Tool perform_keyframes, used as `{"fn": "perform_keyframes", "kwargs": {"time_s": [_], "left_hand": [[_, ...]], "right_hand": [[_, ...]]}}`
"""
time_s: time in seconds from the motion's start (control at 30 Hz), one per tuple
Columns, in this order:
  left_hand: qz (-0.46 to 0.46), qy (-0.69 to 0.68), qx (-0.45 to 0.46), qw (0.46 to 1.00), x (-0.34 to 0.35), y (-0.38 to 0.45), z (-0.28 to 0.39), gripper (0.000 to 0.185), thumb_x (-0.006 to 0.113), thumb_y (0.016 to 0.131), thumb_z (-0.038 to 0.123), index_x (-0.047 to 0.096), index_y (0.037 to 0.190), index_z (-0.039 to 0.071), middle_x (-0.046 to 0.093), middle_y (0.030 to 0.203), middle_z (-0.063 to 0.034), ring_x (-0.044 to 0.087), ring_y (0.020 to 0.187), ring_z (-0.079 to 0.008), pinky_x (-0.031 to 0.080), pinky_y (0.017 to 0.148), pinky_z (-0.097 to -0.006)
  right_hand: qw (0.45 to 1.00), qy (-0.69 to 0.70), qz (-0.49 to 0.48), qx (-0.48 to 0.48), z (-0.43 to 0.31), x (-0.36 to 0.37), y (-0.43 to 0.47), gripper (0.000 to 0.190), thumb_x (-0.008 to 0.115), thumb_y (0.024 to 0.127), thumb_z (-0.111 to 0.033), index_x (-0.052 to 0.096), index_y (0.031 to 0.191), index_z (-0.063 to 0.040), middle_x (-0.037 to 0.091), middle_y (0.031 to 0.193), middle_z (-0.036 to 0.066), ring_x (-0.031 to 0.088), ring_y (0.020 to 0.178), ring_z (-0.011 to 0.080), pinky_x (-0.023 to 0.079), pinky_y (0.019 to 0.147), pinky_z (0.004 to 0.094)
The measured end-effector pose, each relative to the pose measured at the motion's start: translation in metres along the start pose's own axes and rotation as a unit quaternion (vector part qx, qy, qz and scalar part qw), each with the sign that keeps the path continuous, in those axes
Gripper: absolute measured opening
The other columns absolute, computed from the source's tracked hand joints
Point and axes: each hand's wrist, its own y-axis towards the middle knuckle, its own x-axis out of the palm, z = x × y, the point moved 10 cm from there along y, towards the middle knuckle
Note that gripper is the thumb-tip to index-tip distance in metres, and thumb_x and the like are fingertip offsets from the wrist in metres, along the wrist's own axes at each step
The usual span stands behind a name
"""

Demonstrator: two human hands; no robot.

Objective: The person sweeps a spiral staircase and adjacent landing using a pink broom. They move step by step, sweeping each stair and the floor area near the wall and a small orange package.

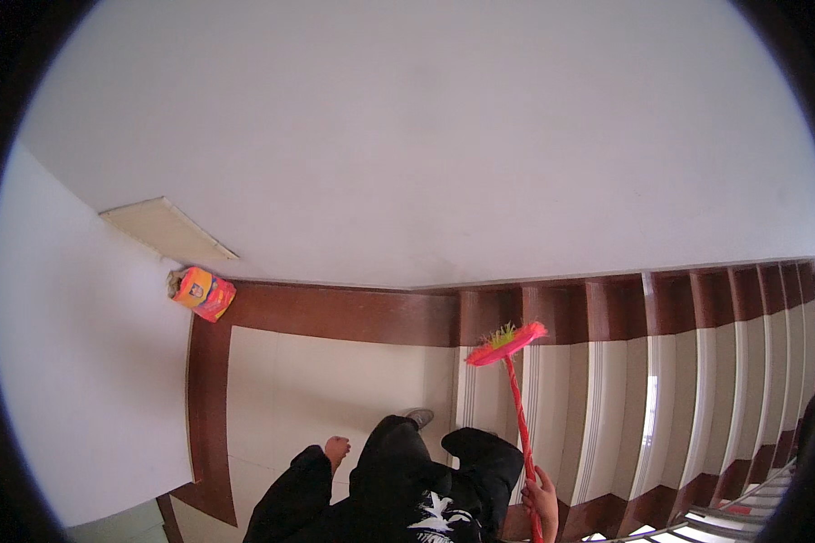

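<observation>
A broom with a red handle [521,414] is in my right hand [545,501], whose fingers wrap around the lower visible part of the shaft. Its pink head [506,346] is raised in front of the stairs, with pink and yellow-green bristles pointing up and away from me. My left hand [337,449] hangs beside my left leg over the pale landing floor [326,380]. Its fingers are curled and nothing shows in it. I wear black clothes, and one grey shoe [419,417] is visible on the landing.
Stairs [604,407] with pale treads and brown borders run to the right. A metal railing [713,519] edges them at lower right. A red and orange bag [205,293] stands in the left corner, under a cream wall panel [166,229]. A white wall [414,149] rises ahead.
</observation>
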Motion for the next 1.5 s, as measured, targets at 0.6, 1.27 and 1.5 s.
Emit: {"fn": "perform_keyframes", "kwargs": {"time_s": [0.6, 1.27, 1.5], "left_hand": [[-0.120, -0.153, 0.160, 0.968, 0.094, -0.059, 0.102, 0.021, 0.052, 0.089, 0.024, 0.061, 0.094, 0.005, 0.064, 0.078, -0.0040, 0.061, 0.071, -0.0125, 0.048, 0.062, -0.0264], [-0.145, 0.296, 0.181, 0.926, 0.133, 0.040, 0.190, 0.004, 0.053, 0.075, 0.004, 0.051, 0.075, 0.008, 0.055, 0.064, -0.0082, 0.058, 0.058, -0.0207, 0.048, 0.048, -0.0321], [-0.267, 0.520, 0.206, 0.785, 0.274, 0.013, 0.219, 0.005, 0.050, 0.080, 0.008, 0.051, 0.076, 0.004, 0.054, 0.067, -0.0106, 0.057, 0.061, -0.0232, 0.049, 0.050, -0.0342]], "right_hand": [[0.972, -0.109, -0.184, 0.097, 0.035, 0.092, 0.046, 0.051, 0.053, 0.090, -0.015, 0.036, 0.138, -0.017, 0.052, 0.069, 0.001, 0.045, 0.047, 0.0098, 0.037, 0.038, 0.0237], [0.918, 0.395, -0.024, 0.019, 0.303, 0.073, 0.022, 0.036, 0.050, 0.092, -0.014, 0.039, 0.127, -0.014, 0.041, 0.064, -0.003, 0.038, 0.047, 0.0060, 0.033, 0.037, 0.0198], [0.729, 0.657, 0.176, -0.078, 0.456, 0.218, -0.061, 0.014, 0.048, 0.089, -0.016, 0.051, 0.099, -0.008, 0.047, 0.063, -0.002, 0.043, 0.048, 0.0066, 0.037, 0.040, 0.0216]]}}
